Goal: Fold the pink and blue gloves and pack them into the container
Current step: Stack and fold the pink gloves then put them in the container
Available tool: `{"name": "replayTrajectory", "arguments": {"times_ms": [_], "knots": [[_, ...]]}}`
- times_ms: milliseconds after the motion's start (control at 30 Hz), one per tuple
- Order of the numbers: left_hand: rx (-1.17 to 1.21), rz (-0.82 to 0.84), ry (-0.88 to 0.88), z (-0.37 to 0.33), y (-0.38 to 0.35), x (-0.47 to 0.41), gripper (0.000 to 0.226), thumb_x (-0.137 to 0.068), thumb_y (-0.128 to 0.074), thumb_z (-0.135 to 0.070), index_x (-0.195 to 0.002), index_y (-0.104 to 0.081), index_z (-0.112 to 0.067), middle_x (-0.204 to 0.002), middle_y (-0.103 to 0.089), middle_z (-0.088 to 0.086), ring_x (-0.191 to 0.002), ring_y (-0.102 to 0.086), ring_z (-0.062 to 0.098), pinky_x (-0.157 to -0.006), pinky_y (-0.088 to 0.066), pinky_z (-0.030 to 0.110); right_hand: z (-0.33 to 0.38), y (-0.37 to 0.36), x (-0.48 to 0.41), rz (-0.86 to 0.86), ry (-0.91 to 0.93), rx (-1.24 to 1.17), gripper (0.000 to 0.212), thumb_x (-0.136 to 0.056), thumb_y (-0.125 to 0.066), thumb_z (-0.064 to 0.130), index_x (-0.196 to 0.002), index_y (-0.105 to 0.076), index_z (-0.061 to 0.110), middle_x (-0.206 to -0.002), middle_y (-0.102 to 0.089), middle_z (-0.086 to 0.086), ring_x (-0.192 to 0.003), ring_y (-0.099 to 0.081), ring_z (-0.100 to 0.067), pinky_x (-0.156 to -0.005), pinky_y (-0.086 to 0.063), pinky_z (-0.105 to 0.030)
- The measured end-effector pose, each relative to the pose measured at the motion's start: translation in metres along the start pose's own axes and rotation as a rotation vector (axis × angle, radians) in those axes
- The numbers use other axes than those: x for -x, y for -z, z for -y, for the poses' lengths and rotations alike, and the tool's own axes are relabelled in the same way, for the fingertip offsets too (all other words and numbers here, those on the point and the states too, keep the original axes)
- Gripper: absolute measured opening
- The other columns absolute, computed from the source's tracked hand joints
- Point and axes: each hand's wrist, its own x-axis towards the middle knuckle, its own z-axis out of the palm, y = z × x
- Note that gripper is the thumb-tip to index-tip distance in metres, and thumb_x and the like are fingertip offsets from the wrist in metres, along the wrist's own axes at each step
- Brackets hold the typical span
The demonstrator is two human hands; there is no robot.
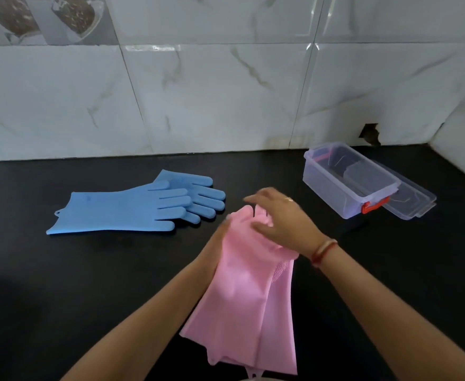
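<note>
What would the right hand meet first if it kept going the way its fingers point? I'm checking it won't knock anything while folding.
The right hand points left and away, so it would probably first reach the fingertips of the blue silicone gloves; the height above the black countertop is unclear.

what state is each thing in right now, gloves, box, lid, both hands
pink gloves: lifted off the counter, held at the finger end, cuffs hanging down
blue gloves: flat, stacked, unfolded
container: open, no gloves inside
lid: off, beside the container
left hand: gripping the pink gloves
right hand: gripping the pink gloves
</note>
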Motion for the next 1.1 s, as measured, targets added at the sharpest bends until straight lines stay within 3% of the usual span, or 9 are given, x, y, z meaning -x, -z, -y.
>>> {"name": "replayTrajectory", "arguments": {"times_ms": [33,100,267,433,533,667,767,900,1100], "knots": [[0.136,0.027,0.147,0.004,0.01,-0.008,0.013,-0.093,-0.051,-0.024,-0.106,-0.051,-0.027,-0.134,-0.054,0.012,-0.09,-0.056,-0.001,-0.076,-0.039,0.014,-0.01,-0.004,0.013,-0.106,-0.132,-0.087,0.045,-0.082,-0.063,0.033,-0.125,-0.052,0.025,-0.121,-0.053,-0.001,-0.105,-0.056,-0.016,-0.089,-0.043,-0.027],[0.014,-0.116,0.094,0.013,0.022,-0.004,0.025,-0.093,-0.052,-0.027,-0.115,-0.054,-0.017,-0.122,-0.063,0.016,-0.1,-0.063,0.017,-0.079,-0.048,0.029,-0.024,-0.011,0.04,-0.187,-0.426,-0.208,0.038,-0.084,-0.06,0.039,-0.118,-0.055,0.022,-0.109,-0.056,0.0,-0.09,-0.058,-0.013,-0.075,-0.045,-0.024],[0.113,-0.096,0.025,0.028,0.022,0.006,0.043,-0.084,-0.064,-0.026,-0.124,-0.055,-0.011,-0.123,-0.063,0.019,-0.114,-0.059,0.035,-0.092,-0.049,0.046,-0.016,-0.022,0.077,0.02,-0.868,-0.864,0.044,-0.088,-0.047,0.056,-0.096,-0.067,0.017,-0.089,-0.07,-0.007,-0.078,-0.067,-0.022,-0.078,-0.058,-0.043],[0.114,-0.129,-0.054,0.041,0.011,0.002,0.036,-0.094,-0.051,-0.025,-0.123,-0.056,-0.005,-0.099,-0.073,0.014,-0.085,-0.072,0.024,-0.07,-0.056,0.034,-0.001,-0.022,0.082,-0.072,-0.626,-1.778,0.067,-0.081,-0.045,0.069,-0.122,-0.062,0.018,-0.126,-0.063,-0.007,-0.116,-0.059,-0.024,-0.096,-0.05,-0.043],[-0.001,-0.154,-0.104,0.043,0.005,-0.001,0.041,-0.092,-0.05,-0.014,-0.13,-0.048,0.001,-0.095,-0.067,0.012,-0.083,-0.067,0.022,-0.067,-0.054,0.032,0.005,-0.026,0.077,-0.141,-0.43,-1.511,0.047,-0.085,-0.059,0.043,-0.131,-0.051,0.036,-0.131,-0.06,0.003,-0.118,-0.058,-0.017,-0.087,-0.053,-0.032],[0.043,0.081,-0.203,0.024,0.003,0.006,0.045,-0.08,-0.055,-0.006,-0.126,-0.056,-0.007,-0.114,-0.066,0.021,-0.101,-0.066,0.031,-0.079,-0.056,0.041,-0.001,-0.028,0.076,-0.289,-0.321,-1.502,0.066,-0.081,-0.068,0.019,-0.137,-0.039,0.039,-0.136,-0.054,0.001,-0.12,-0.057,-0.02,-0.093,-0.051,-0.039],[-0.076,-0.085,-0.154,0.025,0.004,0.005,0.037,-0.088,-0.051,-0.001,-0.124,-0.057,-0.007,-0.107,-0.07,0.016,-0.093,-0.069,0.028,-0.073,-0.058,0.037,-0.007,-0.035,0.078,-0.231,-0.421,-1.571,0.054,-0.084,-0.064,0.015,-0.134,-0.045,0.025,-0.132,-0.058,-0.007,-0.116,-0.06,-0.025,-0.088,-0.054,-0.039],[-0.399,-0.404,-0.059,0.039,0.016,0.001,0.044,-0.087,-0.06,-0.016,-0.129,-0.049,-0.019,-0.115,-0.061,0.002,-0.1,-0.061,0.024,-0.084,-0.054,0.043,-0.01,-0.043,0.079,-0.208,-0.834,-1.347,0.036,-0.085,-0.062,0.012,-0.117,-0.048,0.021,-0.12,-0.059,-0.004,-0.103,-0.061,-0.021,-0.075,-0.055,-0.035],[-0.635,-0.443,-0.251,0.033,0.02,0.005,0.037,-0.09,-0.055,-0.017,-0.126,-0.049,-0.021,-0.118,-0.057,-0.002,-0.102,-0.057,0.014,-0.077,-0.049,0.03,-0.007,-0.04,0.081,-0.173,-0.823,-1.27,0.042,-0.086,-0.06,0.007,-0.12,-0.044,0.025,-0.118,-0.057,0.001,-0.108,-0.059,-0.021,-0.09,-0.053,-0.043]]}}
